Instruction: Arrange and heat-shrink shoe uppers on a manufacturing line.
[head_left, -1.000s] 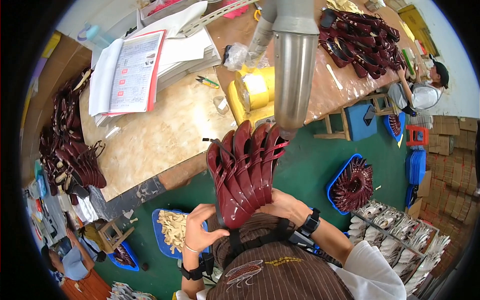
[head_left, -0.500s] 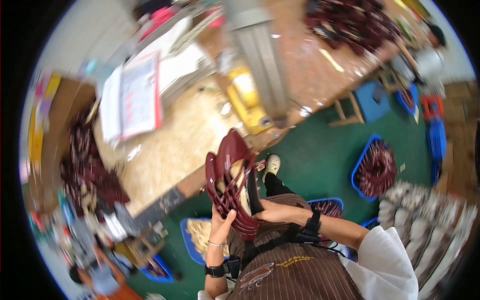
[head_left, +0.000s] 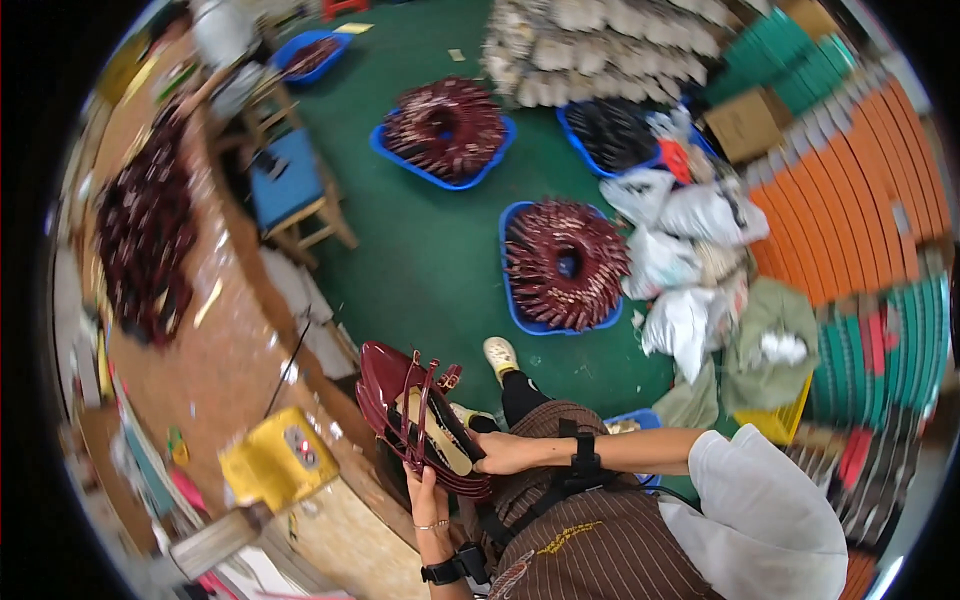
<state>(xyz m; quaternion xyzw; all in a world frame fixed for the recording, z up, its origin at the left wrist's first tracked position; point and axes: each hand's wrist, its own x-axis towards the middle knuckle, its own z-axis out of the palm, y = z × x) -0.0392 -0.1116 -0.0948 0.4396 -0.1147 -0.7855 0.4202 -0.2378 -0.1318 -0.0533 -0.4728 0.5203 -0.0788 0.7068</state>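
Note:
A nested stack of glossy burgundy strappy shoe uppers (head_left: 386,372), with pointed toes and small buckles, is in front of my body. My left hand (head_left: 424,490) grips the stack from below at its near left side, thumb on top. From the right, my right hand (head_left: 503,452) has its fingers closed on the back edge of the stack, by the beige inner lining. The fingertips of my right hand are partly hidden inside the uppers.
To the left is a long brown worktable (head_left: 190,400) with a pile of burgundy uppers (head_left: 150,235) and a yellow machine (head_left: 278,462). Blue basins hold uppers in rings (head_left: 565,262). White plastic bags (head_left: 690,215) and orange stacked pieces (head_left: 840,200) stand right. A blue-topped stool (head_left: 288,180) is beside the table.
My view has swung right, away from the tabletop and toward the floor with the basins. Both hands still hold the stack of uppers, which has tilted slightly.

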